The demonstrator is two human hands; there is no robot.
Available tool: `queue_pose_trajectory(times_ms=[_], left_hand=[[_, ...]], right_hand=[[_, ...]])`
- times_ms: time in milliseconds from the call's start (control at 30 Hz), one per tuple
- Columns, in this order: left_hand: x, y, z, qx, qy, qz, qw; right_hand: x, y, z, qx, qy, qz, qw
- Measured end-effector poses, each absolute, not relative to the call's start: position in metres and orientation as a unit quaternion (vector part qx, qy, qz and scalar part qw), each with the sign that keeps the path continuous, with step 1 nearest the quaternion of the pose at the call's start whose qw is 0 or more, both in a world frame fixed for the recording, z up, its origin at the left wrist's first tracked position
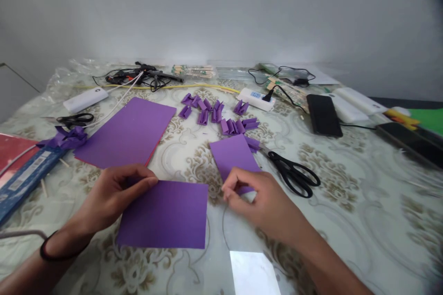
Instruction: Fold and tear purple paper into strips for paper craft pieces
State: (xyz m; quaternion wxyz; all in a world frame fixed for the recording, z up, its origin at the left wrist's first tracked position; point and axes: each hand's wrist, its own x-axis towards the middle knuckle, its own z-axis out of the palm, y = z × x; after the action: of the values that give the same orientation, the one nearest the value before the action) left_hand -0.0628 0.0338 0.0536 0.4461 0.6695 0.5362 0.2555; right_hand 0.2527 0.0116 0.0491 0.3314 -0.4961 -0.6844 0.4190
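Observation:
My left hand [110,198] pinches the top left corner of a purple paper rectangle [169,216] between thumb and fingers. The paper is held low over the table, long side across. My right hand [263,198] is closed in a pinch, with nothing visible at its fingertips. It hovers to the right of that paper and hides part of a second purple paper piece [233,154]. Beyond that piece lie several small folded purple paper pieces [217,113]. Black-handled scissors [294,173] rest just right of the second piece, their blades partly under folded purple paper.
A stack of large purple sheets [131,129] lies at the left, near another pair of scissors [74,120] and crumpled purple paper [67,138]. Behind are a white power strip [256,99] and tangled black cables [145,76]. At the right lies a black phone [324,115].

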Motion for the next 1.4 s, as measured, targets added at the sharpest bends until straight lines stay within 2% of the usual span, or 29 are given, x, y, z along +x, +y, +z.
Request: queue_pose_trajectory(times_ms=[133,333,800,967,1133,1267,1400], left_hand=[[-0.053,0.03,0.046,0.64,0.544,0.261,0.475],[-0.036,0.023,0.041,0.691,0.506,0.211,0.471],[-0.028,0.013,0.035,0.797,0.396,0.137,0.436],[-0.032,0.013,0.039,0.793,0.391,0.198,0.423],[-0.031,0.014,0.042,0.775,0.414,0.263,0.399],[-0.029,0.014,0.042,0.785,0.396,0.261,0.399],[-0.025,0.013,0.044,0.8,0.376,0.209,0.418]], right_hand=[[0.246,0.011,0.045,-0.507,-0.637,0.451,0.365],[0.222,0.001,0.028,-0.489,-0.629,0.513,0.319],[0.205,-0.008,0.017,-0.464,-0.678,0.481,0.305],[0.211,-0.007,0.025,-0.476,-0.706,0.429,0.3],[0.212,-0.007,0.027,-0.47,-0.66,0.494,0.315],[0.208,-0.008,0.023,-0.468,-0.65,0.502,0.326],[0.202,-0.011,0.021,-0.454,-0.678,0.472,0.334]])
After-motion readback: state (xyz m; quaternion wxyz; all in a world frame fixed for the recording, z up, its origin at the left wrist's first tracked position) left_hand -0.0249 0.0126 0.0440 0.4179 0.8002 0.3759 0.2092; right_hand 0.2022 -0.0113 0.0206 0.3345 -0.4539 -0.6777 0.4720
